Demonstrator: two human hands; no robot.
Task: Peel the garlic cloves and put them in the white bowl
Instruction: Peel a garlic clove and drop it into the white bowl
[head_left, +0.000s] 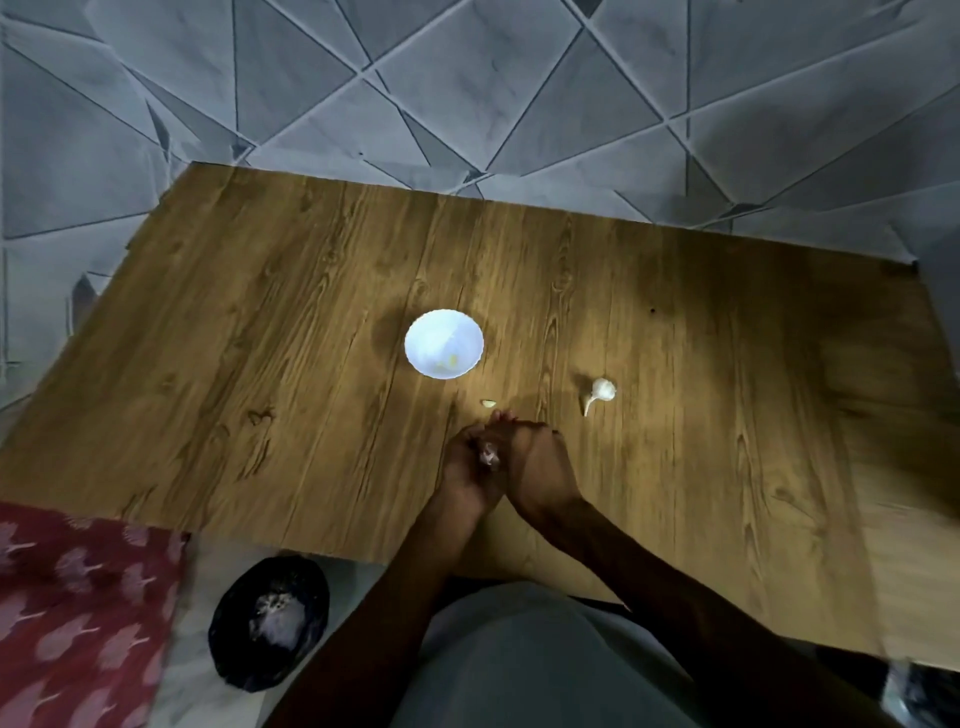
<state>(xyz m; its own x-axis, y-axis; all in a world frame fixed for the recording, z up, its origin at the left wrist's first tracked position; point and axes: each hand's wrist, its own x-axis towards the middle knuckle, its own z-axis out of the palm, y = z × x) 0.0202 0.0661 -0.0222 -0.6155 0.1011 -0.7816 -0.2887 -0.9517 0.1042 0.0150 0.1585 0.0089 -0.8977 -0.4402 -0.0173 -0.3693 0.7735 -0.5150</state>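
Note:
A small white bowl (444, 343) stands on the wooden table (260, 364), with a pale yellow bit inside it. One loose garlic clove (488, 403) lies just in front of the bowl. A garlic bulb with a stalk (601, 392) rests to the right. My left hand (465, 467) and my right hand (540, 462) are pressed together near the table's front, both closed around a garlic clove (489, 455) with pale purplish skin that shows between the fingers.
On the floor at the lower left sits a black bag (270, 629) holding pale garlic skins. A red patterned cloth (78, 613) lies further left. Grey patterned floor tiles (467, 78) surround the table.

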